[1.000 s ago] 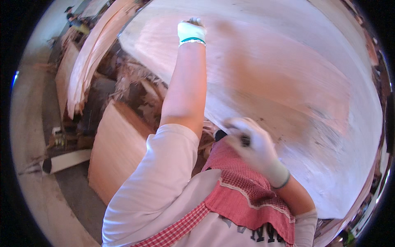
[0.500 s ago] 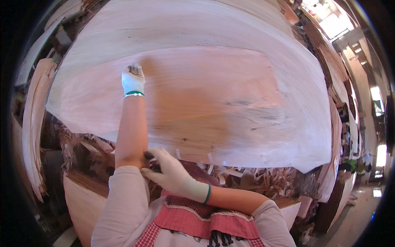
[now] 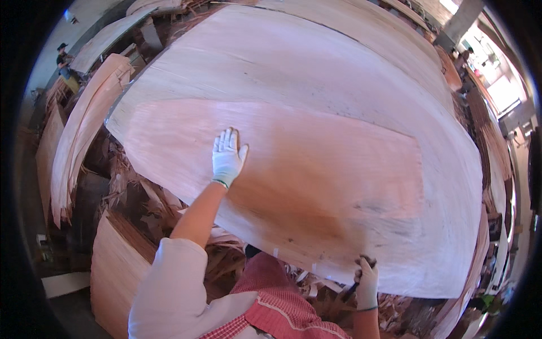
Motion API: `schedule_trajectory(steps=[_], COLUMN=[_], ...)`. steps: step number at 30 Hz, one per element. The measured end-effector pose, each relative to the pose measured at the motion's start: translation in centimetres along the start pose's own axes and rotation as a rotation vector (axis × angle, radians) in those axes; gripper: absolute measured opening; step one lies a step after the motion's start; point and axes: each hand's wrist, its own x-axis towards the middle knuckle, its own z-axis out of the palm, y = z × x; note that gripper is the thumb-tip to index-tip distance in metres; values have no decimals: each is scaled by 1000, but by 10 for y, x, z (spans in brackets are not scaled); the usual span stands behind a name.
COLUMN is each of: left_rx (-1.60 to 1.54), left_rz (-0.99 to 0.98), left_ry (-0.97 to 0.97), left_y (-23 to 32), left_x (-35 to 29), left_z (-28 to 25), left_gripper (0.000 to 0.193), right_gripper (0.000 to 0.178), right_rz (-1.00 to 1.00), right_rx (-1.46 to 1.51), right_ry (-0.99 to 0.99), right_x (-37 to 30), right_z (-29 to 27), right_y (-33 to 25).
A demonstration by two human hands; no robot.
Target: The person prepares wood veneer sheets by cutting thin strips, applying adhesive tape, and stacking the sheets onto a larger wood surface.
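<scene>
A pinkish wood veneer sheet [image 3: 339, 147] lies on a larger pale stack of veneer [image 3: 271, 73]. My left hand [image 3: 227, 155], in a white glove with a green cuff, rests flat on the pinkish sheet with its fingers stretched out. At the near edge of the stack, my right hand [image 3: 367, 284] is gloved too, its fingers curled and dark at the tips. A dark slim tool [image 3: 349, 292] sticks out from that hand down to the left; its kind is too blurred to tell. Brownish shade covers the sheet between my hands.
Torn veneer scraps [image 3: 226, 257] fill the floor below the near edge. Curved veneer pieces [image 3: 84, 135] stand on the left, with another veneer stack [image 3: 121, 265] nearer me. A person [image 3: 64, 61] is at the far left, another [image 3: 464, 59] at the far right.
My left hand has opened from curled fingers to flat on the sheet. My right hand has moved from beside my left elbow out to the right, at the stack's near edge. The view has shifted.
</scene>
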Motion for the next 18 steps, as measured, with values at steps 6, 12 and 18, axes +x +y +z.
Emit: schedule_trajectory(steps=[6, 12, 18], left_rx=[-370, -378, -1026], left_rz=[-49, -907, -615], left_ry=[5, 144, -667], left_y=[-28, -99, -114], left_x=[-11, -137, -176], left_z=[-28, -102, -95], left_gripper=[54, 68, 56], right_gripper=[19, 17, 19], right_rz=[51, 81, 282], right_rx=[-33, -14, 450], right_ry=[125, 369, 282], right_x=[13, -15, 9], right_z=[-33, -83, -112], right_y=[29, 94, 125])
